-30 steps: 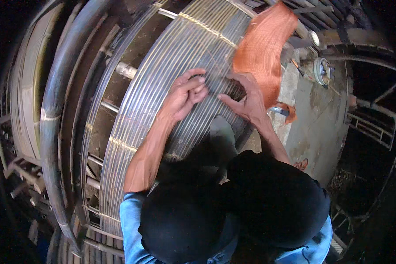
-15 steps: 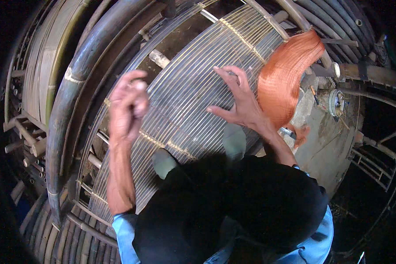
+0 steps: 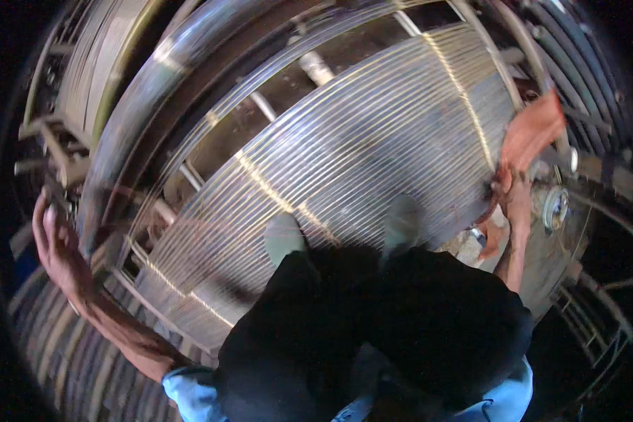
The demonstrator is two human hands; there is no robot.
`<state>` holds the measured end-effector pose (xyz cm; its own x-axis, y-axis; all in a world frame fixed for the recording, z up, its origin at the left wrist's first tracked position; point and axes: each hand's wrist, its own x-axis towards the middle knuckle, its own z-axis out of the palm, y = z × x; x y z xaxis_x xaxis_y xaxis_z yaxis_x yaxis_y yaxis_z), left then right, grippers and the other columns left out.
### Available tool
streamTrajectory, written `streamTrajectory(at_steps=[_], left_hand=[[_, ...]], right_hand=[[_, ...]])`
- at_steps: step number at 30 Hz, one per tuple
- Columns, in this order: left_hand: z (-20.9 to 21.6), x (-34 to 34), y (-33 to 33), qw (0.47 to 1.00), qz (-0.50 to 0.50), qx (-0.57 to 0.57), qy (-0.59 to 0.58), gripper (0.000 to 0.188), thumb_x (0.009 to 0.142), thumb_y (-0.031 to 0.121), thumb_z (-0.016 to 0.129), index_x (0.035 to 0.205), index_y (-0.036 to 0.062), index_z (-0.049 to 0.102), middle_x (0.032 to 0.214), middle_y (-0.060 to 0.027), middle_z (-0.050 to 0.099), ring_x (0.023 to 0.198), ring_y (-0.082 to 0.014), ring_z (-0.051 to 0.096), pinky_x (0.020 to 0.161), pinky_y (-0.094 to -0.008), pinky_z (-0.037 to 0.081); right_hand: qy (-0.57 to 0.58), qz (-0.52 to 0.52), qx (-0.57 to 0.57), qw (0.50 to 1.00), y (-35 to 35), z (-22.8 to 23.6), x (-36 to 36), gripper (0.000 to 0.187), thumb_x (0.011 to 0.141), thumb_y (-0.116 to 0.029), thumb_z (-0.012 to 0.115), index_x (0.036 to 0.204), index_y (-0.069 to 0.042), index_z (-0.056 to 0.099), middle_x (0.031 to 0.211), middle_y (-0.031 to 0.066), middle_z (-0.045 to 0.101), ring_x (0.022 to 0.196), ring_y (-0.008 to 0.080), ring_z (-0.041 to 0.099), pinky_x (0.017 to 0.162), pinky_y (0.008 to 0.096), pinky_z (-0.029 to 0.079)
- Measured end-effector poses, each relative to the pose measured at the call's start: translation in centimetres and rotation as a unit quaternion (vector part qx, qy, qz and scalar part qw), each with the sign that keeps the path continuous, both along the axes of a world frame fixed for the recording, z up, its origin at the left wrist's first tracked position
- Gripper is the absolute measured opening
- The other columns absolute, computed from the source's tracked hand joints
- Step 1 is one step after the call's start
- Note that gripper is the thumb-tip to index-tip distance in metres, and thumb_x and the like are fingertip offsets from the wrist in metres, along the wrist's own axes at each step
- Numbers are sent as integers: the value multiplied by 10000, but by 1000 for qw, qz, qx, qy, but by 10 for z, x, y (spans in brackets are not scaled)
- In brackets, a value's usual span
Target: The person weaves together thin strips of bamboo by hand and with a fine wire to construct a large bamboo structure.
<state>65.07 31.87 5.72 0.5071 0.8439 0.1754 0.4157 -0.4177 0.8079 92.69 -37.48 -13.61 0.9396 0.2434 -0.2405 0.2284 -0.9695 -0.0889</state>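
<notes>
My right hand is closed around the lower part of an orange bundle of fine fibre at the right edge of a slatted rack. The bundle is gathered narrow at my fingers and spreads above them. Far to the left, beyond the rack's end, my left hand is raised with its fingers stretched out, somewhat blurred. Faint reddish streaks cross the rack's left part; whether they are strands reaching my left hand I cannot make out. The rack of thin pale slats, tied with yellowish cross lashings, lies in front of me.
A thick dark bamboo pole curves along the rack's far left side. Bamboo poles lie in a row at lower left. Beside my right hand are a round container and a loose orange scrap. My two feet are at the rack's near side.
My left hand has swung far out to the left. My right hand has moved right and closed on the orange fibre bundle, which is now bunched narrower. The view has shifted.
</notes>
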Motion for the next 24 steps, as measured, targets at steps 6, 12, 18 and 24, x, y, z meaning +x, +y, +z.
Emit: streamTrajectory(at_steps=[6,12,18,24], left_hand=[[-33,112,-167,900,-380,-201,67,352,899,77,670,1246,46,619,799,0,639,781,-82,598,727,-236,462],[-8,78,-120,950,-286,-123,36,282,908,152,704,1155,21,671,813,-6,668,789,-87,608,758,-230,464],[7,-72,-4,972,-41,-33,231,264,915,284,736,976,28,742,807,35,630,721,-56,497,679,-230,373],[-6,-202,50,972,130,29,194,302,901,309,762,1011,28,759,869,16,665,805,-72,545,779,-224,417]], right_hand=[[178,274,429,842,277,91,-16,1034,648,-92,882,1526,-65,336,1477,173,480,1361,277,470,1136,389,376],[349,319,493,730,308,118,-14,429,828,-116,775,1212,-20,609,980,86,708,952,173,655,878,309,504],[357,73,655,662,186,75,76,321,982,-330,596,883,-25,566,846,46,512,594,67,342,499,219,291],[405,25,766,498,141,72,104,352,1050,-274,466,783,-65,557,1333,223,553,1165,241,528,891,403,393]])
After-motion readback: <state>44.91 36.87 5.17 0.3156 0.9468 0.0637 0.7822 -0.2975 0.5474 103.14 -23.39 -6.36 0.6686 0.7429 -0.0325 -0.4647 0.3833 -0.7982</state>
